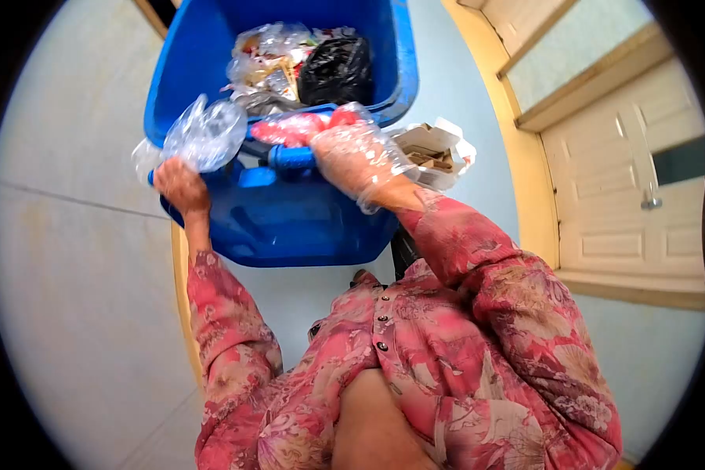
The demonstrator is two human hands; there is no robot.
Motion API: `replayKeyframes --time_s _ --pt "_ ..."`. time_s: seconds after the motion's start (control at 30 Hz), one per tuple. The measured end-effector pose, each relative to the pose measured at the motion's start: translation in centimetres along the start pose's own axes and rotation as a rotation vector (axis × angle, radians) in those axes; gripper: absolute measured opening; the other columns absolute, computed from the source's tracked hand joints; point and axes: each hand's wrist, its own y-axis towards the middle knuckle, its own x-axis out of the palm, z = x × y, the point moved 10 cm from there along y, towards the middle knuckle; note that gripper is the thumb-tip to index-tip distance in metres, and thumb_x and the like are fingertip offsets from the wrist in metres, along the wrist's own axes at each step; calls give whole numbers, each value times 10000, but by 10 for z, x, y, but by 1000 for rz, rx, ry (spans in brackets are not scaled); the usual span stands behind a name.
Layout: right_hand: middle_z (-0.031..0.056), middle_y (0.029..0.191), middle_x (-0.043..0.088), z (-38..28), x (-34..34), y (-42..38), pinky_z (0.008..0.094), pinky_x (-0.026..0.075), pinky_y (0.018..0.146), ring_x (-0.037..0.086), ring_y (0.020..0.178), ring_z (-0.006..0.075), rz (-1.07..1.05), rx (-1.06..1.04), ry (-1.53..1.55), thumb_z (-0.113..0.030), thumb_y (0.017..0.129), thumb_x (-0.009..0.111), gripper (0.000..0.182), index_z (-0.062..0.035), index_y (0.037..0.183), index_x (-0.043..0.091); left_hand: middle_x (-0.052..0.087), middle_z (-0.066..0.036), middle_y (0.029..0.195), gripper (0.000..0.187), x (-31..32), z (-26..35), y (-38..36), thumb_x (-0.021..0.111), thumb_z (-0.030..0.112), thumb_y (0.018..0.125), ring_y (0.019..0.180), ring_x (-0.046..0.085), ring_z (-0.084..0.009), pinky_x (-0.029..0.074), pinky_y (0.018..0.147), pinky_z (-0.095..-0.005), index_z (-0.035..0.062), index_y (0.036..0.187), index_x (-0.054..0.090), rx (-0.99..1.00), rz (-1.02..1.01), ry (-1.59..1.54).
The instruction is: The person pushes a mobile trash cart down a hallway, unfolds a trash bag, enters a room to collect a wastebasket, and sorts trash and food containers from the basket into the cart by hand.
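Note:
A large blue wheeled bin [282,227] stands in front of me, its top open. My left hand [182,186] is closed around the left end of its handle, where a blue tip pokes out. A crumpled clear plastic bag [207,133] lies just above that hand, against the rim. Clear plastic covers my right hand [354,160], which rests by the handle grip [291,157] on the right. A red plastic bag [290,128] bunches at its fingers, which are partly hidden; the hand looks closed on it.
Inside the bin lie a black bag [337,70] and clear bags of mixed rubbish [270,59]. An open white carton with brown cardboard pieces [435,155] sits right of the bin. Walls flank both sides, with a white door [623,184] at the right.

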Motion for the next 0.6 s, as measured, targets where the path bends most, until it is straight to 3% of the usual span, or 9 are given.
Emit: replayKeyframes --time_s 0.1,0.3,0.6 --pt "193 744 670 -1 7 3 411 533 687 682 733 309 -36 13 -124 -68 786 518 178 -25 786 691 572 -110 950 252 -8 10 9 424 256 880 966 500 -306 329 936 -447 64 935 577 5 8 14" --pt "217 778 657 -6 -4 -2 433 522 728 665 770 353 -29 58 -59 -67 782 541 154 -27 809 687 557 -98 910 216 -23 17 20 437 237 882 941 503 -290 328 919 -432 76 912 579 4 42 -58" --pt "198 804 674 -8 -3 -2 419 531 718 674 772 333 32 -1 -157 -115 801 535 180 -44 830 698 549 -85 863 193 -30 18 22 443 240 879 902 511 -273 341 864 -428 107 863 582 -8 75 -49"
